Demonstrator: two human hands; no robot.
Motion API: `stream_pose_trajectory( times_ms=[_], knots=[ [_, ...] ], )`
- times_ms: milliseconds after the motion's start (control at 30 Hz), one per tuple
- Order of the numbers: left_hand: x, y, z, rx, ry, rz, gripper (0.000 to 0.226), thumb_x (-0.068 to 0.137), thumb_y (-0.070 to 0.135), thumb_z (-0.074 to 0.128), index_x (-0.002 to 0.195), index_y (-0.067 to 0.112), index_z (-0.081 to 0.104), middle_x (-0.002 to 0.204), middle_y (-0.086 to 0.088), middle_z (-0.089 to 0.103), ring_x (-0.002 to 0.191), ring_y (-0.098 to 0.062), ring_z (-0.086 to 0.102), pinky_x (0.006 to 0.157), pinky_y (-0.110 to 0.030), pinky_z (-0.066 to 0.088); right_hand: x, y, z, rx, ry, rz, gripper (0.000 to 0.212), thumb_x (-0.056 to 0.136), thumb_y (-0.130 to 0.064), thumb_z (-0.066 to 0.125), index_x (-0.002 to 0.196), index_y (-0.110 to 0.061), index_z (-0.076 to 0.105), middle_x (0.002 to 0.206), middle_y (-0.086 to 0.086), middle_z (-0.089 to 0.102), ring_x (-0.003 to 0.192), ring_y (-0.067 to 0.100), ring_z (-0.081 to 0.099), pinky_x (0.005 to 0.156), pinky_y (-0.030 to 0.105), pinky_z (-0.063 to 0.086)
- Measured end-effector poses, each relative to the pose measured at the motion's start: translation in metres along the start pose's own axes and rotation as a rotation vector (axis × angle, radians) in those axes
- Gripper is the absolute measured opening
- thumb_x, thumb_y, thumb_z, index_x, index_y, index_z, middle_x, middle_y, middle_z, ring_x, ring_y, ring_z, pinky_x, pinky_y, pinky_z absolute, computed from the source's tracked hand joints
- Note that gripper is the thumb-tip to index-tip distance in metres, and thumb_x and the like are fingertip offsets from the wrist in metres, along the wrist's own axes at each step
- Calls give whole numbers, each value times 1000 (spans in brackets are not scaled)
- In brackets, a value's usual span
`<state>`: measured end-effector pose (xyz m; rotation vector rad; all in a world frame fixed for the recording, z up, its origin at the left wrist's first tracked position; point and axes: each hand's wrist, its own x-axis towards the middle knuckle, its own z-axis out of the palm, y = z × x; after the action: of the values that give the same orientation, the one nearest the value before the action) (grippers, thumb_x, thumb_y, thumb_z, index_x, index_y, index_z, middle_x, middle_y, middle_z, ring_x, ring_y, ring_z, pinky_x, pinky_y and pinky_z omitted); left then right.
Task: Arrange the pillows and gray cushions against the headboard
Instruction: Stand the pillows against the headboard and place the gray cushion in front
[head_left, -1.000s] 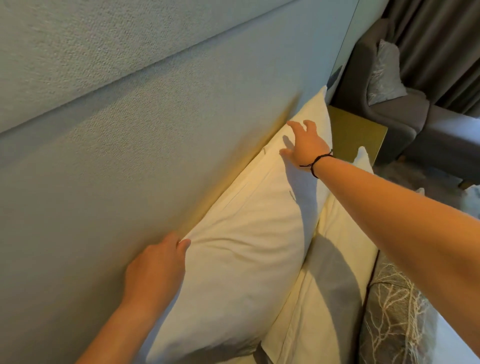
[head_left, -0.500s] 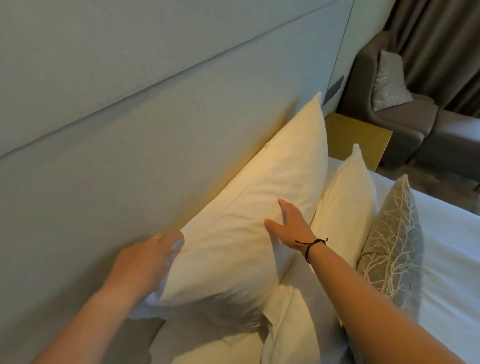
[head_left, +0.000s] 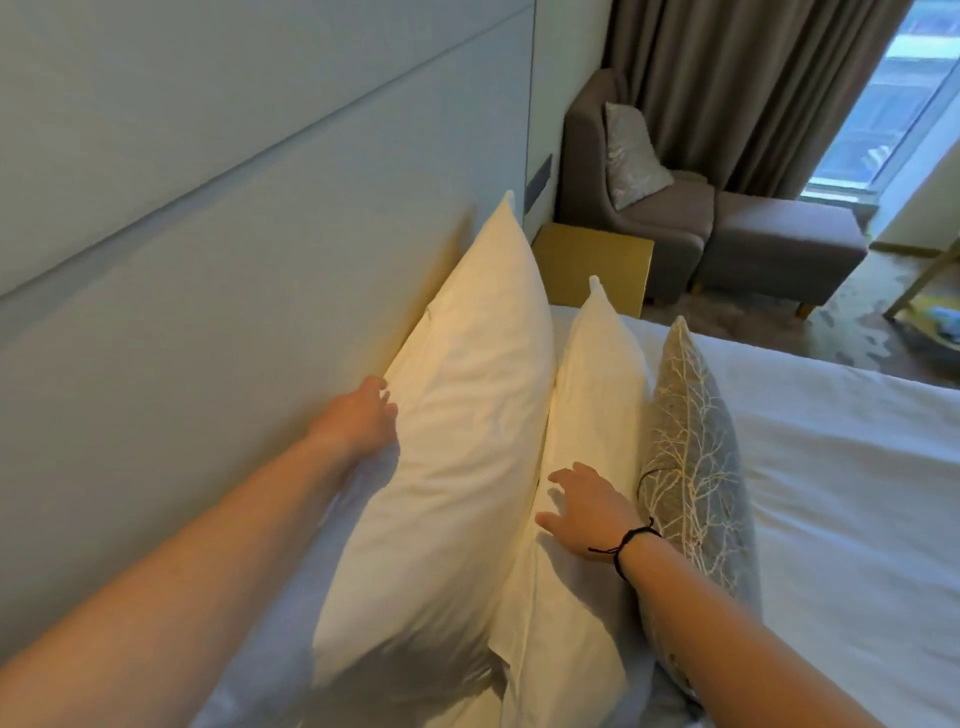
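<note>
Against the pale upholstered headboard (head_left: 208, 322), the left hand (head_left: 358, 415) presses open-fingered on the large white pillow (head_left: 457, 415); the right hand (head_left: 587, 509), fingers spread, rests on the smaller white pillow (head_left: 597, 395) beside the gray branch-patterned cushion (head_left: 691, 447).

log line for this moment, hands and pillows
left hand: on big pillow at headboard | right hand: open on second pillow | gray cushion: upright in front

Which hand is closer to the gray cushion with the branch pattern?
The right hand. It rests on the smaller white pillow, right beside the gray cushion. The left hand is farther away, on the big pillow by the headboard.
</note>
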<state>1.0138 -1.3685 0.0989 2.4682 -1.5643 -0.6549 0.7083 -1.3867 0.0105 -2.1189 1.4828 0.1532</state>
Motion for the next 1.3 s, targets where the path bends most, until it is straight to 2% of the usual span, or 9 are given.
stream_pose_trajectory(
  times_ms=[133,267,433,667,767,900,1000,1133,1300],
  knots=[
    [73,49,-6,-15,54,90,45,100,32,47,141,18,38,140,-16,51,124,-37,51,98,-41,43,-16,-2,14,-103,-16,70,56,89,-50,56,130,-14,47,143,6,35,122,26,49,99,42,46],
    [112,75,-10,150,159,187,25,94,21,48,117,21,59,120,-16,62,109,-37,59,81,-38,43,-29,-9,24,-182,32,88,42,89,-42,58,119,-16,46,142,9,33,115,30,51,85,40,48],
    [118,81,-12,605,225,243,24,92,14,54,112,14,67,111,-12,66,104,-34,64,72,-34,41,-34,-19,35,-173,63,114,46,94,-38,53,131,-15,39,160,17,6,144,30,20,101,43,44],
    [24,100,27,381,420,554,23,91,24,54,111,16,60,109,-12,58,101,-34,54,75,-40,43,-26,-17,33,-242,59,36,38,94,-28,48,130,-24,39,157,15,15,132,35,32,95,48,45],
    [-58,94,100,25,146,522,23,94,35,47,108,23,61,104,-2,63,93,-23,60,73,-35,47,-14,-11,20,-422,42,-74,43,87,-20,51,130,-28,45,154,6,25,120,34,40,93,45,42],
    [-133,60,194,-290,-452,138,55,93,55,46,136,20,45,134,-3,57,117,-23,56,98,-35,45,-3,-4,1,-642,-83,-216,36,89,-20,49,122,-34,51,130,4,45,115,36,40,96,45,36],
    [-153,44,214,-559,-583,-178,83,86,65,54,148,13,35,147,-2,45,129,-23,49,103,-31,39,7,-4,-11,-794,-135,-343,32,93,-25,46,119,-41,54,125,1,52,122,33,37,107,51,25],
    [-161,42,208,-921,-510,-303,46,81,54,70,90,8,65,70,4,59,54,-8,56,59,-26,40,26,-11,-19,-914,-306,-444,45,95,-29,51,136,-45,43,151,-6,37,140,31,24,113,54,19],
    [-184,47,207,-753,-247,-145,39,80,38,75,53,21,51,47,13,50,40,-2,45,42,-14,31,40,-12,-21,-1013,-242,-511,31,93,-38,49,120,-27,59,122,3,55,114,26,45,91,37,35]
  ],
)
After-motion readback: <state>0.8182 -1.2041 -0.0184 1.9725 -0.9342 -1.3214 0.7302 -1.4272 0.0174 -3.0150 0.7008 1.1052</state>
